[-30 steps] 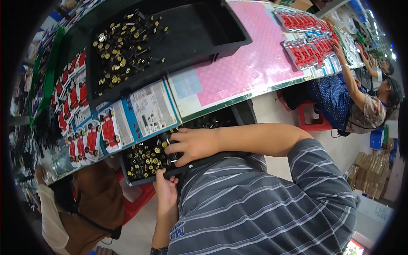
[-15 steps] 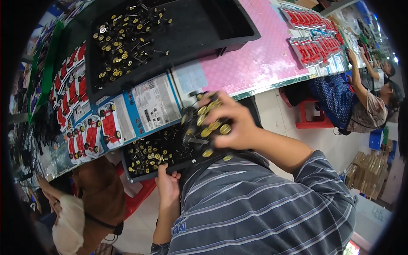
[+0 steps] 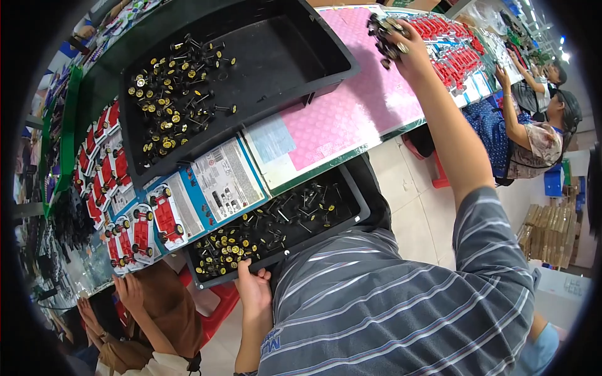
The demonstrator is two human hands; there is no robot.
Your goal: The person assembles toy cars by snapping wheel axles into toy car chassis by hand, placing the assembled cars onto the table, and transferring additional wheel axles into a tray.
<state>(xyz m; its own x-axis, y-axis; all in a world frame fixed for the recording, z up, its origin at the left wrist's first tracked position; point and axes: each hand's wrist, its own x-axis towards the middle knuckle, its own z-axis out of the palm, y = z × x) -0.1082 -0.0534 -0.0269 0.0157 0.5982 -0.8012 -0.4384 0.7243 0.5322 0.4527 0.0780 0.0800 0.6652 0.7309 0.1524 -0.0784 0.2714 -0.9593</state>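
1. Right hand (image 3: 411,55): fingers closed around a wheel bunch (image 3: 385,39), raised over far right end of pink mat (image 3: 332,135), near red parts (image 3: 454,66).
2. Left hand (image 3: 255,289): thumb at near rim of near tray (image 3: 325,235), other fingers curled outside; cannot tell if it pinches the rim.
3. Near tray: yellow-centred wheels (image 3: 229,249) heaped left, more wheels on axles (image 3: 283,215) scattered right.
4. Far tray (image 3: 269,59): similar wheel pairs (image 3: 172,103), mostly left half.
5. Toy cars (image 3: 165,216), red and white, left of far tray.
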